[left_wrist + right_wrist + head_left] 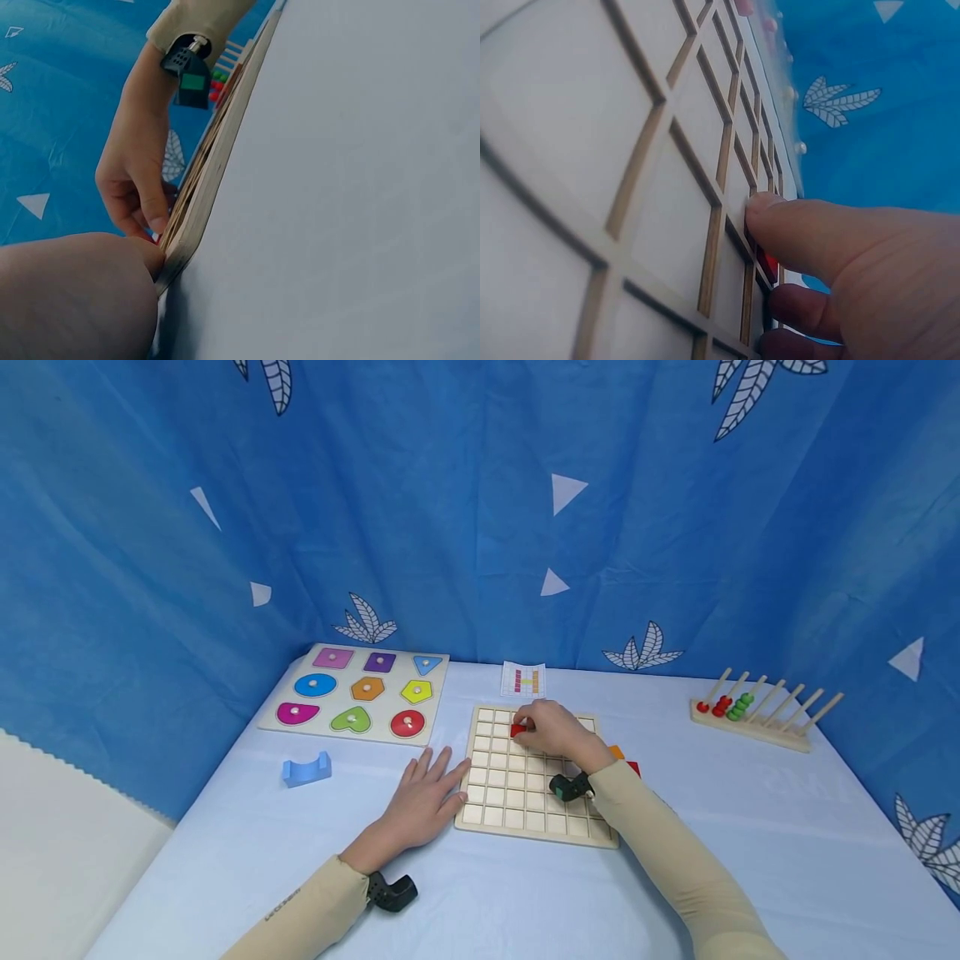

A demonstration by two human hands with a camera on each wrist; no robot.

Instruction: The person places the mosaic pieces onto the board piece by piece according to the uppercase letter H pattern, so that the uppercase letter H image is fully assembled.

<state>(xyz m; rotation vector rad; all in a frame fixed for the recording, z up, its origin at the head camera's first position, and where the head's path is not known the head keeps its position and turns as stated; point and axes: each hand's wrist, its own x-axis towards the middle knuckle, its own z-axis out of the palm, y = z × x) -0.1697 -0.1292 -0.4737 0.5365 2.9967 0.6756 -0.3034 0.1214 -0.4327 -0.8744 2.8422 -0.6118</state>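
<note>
My right hand (553, 729) pinches a small red tile (517, 730) over the upper part of a wooden grid board (495, 795). Seen from the right wrist, the thumb and fingers (799, 232) close around the red tile (768, 264) right at the grid's cells. My left hand (422, 802) lies with fingers spread at the board's left edge, fingertips on its rim. In the left wrist view, part of the left hand (79, 292) shows large beside the board's corner, with the right hand (135, 161) beyond it.
Behind the board lies a pattern card (522, 680). A shape puzzle (442, 681) and a blue arched block (306, 772) are on the left. Orange (617, 752) and red pieces (633, 767) peek out beside the right forearm. A peg rack with beads (772, 735) stands far right.
</note>
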